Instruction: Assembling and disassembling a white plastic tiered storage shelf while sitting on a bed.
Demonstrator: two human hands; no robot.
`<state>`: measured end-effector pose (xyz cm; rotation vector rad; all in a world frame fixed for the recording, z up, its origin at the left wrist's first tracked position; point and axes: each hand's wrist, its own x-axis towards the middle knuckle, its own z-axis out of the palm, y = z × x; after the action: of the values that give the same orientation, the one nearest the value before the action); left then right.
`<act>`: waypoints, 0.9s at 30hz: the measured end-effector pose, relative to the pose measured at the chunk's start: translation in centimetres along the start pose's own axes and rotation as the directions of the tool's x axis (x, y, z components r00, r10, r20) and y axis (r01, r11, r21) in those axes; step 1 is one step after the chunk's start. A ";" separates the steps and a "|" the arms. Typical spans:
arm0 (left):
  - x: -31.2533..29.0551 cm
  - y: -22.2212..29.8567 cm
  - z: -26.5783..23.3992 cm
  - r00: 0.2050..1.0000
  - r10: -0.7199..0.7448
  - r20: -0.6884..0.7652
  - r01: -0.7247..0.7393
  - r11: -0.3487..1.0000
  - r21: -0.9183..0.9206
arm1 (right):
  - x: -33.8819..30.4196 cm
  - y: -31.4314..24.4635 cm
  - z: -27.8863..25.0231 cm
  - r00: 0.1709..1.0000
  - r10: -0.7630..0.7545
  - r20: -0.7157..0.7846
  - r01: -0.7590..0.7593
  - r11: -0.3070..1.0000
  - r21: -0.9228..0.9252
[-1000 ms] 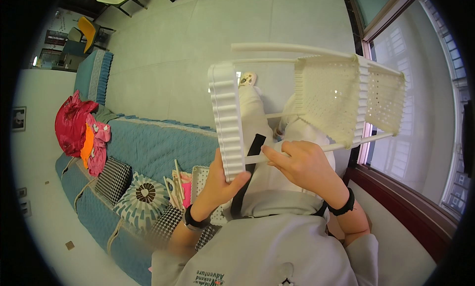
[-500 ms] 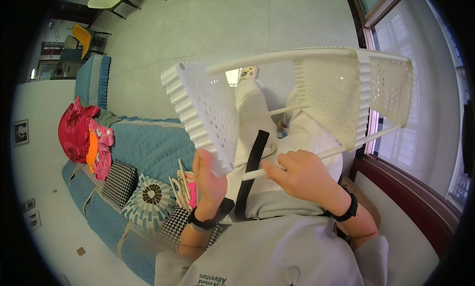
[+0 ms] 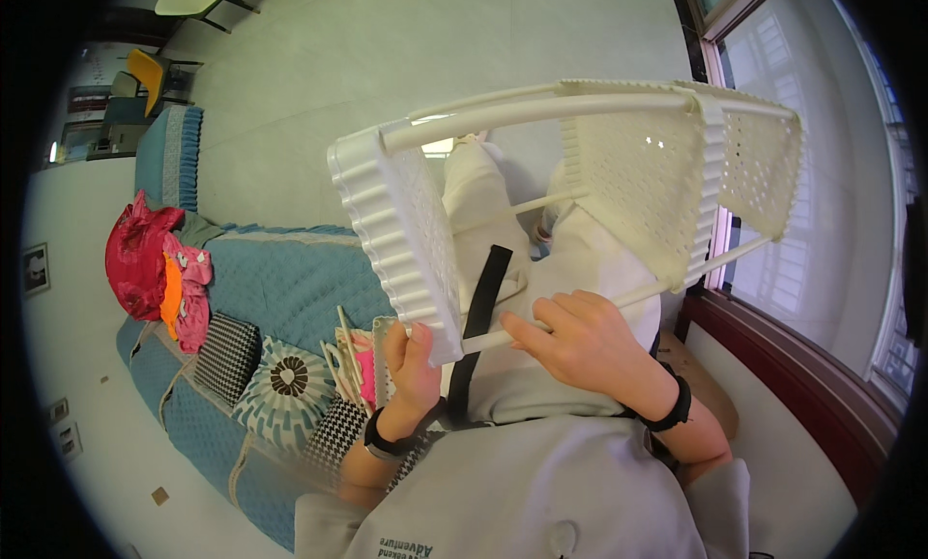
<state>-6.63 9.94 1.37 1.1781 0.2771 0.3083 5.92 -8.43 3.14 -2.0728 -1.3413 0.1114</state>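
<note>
A white plastic rack with perforated shelves lies sideways across my lap. My left hand (image 3: 413, 373) is closed on the lower corner of its loose-looking end shelf (image 3: 401, 235), which has a wavy rim. My right hand (image 3: 587, 346) grips a white tube (image 3: 633, 295) near its left end, and that end meets the shelf's lower corner. The upper tube (image 3: 541, 114) reaches the shelf's top corner. Farther right, the middle shelf (image 3: 628, 172) and the outer shelf (image 3: 759, 163) are joined by the tubes. How deep the tube ends sit cannot be seen.
A black strap (image 3: 488, 293) hangs over my lap behind the tube. To the left is a blue quilted sofa (image 3: 290, 279) with patterned cushions (image 3: 287, 377), red and pink clothing (image 3: 145, 259) and several white tubes (image 3: 340, 351). A glass door (image 3: 812, 201) stands at the right.
The end shelf has turned and moved slightly right, so its corners now meet the tube ends that stood apart from it. My left hand moved down and right with it.
</note>
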 end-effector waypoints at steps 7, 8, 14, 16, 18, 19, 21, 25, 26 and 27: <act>0.0 0.7 2.0 0.978 -0.127 -0.163 0.136 0.990 0.045 | -0.6 0.0 0.7 1.000 0.001 -0.027 0.000 0.999 0.044; 0.0 0.7 2.1 0.973 -0.140 -0.183 0.146 0.989 0.018 | -0.6 0.0 0.8 1.000 -0.004 -0.021 0.005 0.999 0.038; 0.2 1.1 2.7 0.897 -0.348 -0.272 0.266 0.917 -0.298 | -1.0 0.4 0.7 0.999 -0.021 0.031 0.019 0.999 0.048; 1.3 0.9 1.9 0.892 -0.392 -0.226 0.307 0.891 -0.336 | -1.3 0.5 0.9 0.998 -0.026 0.050 0.023 0.998 0.063; 1.1 0.3 1.5 0.884 -0.433 -0.175 0.348 0.860 -0.373 | -1.4 0.5 0.8 0.995 -0.051 0.091 0.045 0.997 0.066; 0.7 -0.4 1.6 0.874 -0.408 -0.264 0.355 0.907 -0.226 | -1.4 0.5 0.8 0.994 -0.053 0.095 0.047 0.997 0.068; 0.2 -1.0 1.4 0.862 -0.369 -0.348 0.367 0.927 -0.074 | -1.5 0.6 1.0 0.981 -0.094 0.169 0.081 0.993 0.080; 0.1 -1.0 1.9 0.884 -0.367 -0.290 0.398 0.915 0.058 | -2.1 0.5 1.8 0.979 -0.079 0.189 0.049 0.986 0.161; -0.2 -1.1 1.9 0.877 -0.376 -0.299 0.392 0.920 -0.006 | -2.2 0.4 2.0 0.980 -0.075 0.186 0.045 0.986 0.162; -0.3 -1.2 1.8 0.870 -0.384 -0.310 0.382 0.922 -0.069 | -2.3 0.3 2.0 0.980 -0.073 0.183 0.043 0.986 0.164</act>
<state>-6.15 7.84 0.96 1.0361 0.7842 0.1467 4.30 -9.46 0.78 -1.9249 -1.4537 0.3859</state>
